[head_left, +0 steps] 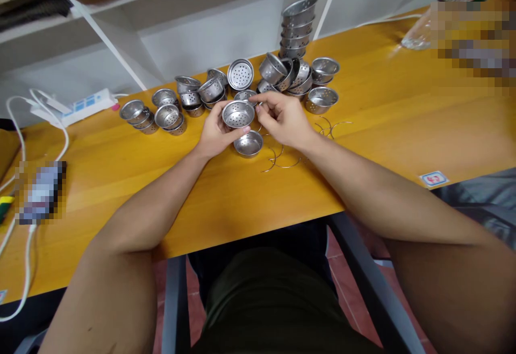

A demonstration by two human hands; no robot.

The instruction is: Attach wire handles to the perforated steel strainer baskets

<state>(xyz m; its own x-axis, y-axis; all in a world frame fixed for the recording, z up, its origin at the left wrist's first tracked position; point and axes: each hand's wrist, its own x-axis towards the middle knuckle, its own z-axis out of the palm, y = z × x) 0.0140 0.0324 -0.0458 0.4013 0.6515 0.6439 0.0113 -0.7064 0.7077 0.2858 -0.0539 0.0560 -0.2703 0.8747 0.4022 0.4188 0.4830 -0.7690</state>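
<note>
1. Perforated metal cup (pixel 238 113): round, silvery and shiny, with a narrow flared rim and small round holes dotting it.
2. Pose: mouth up, tipped somewhat toward the viewer, so its inside shows.
3. Place: held in the left hand (pixel 217 132), overlapping in view a similar metal cup (pixel 248 145) on the nearer side.

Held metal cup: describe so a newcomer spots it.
Over the yellow-orange table, find the left hand. In its grip is the perforated metal cup, mouth facing up; unlike its neighbours, it is held by that hand.
</note>
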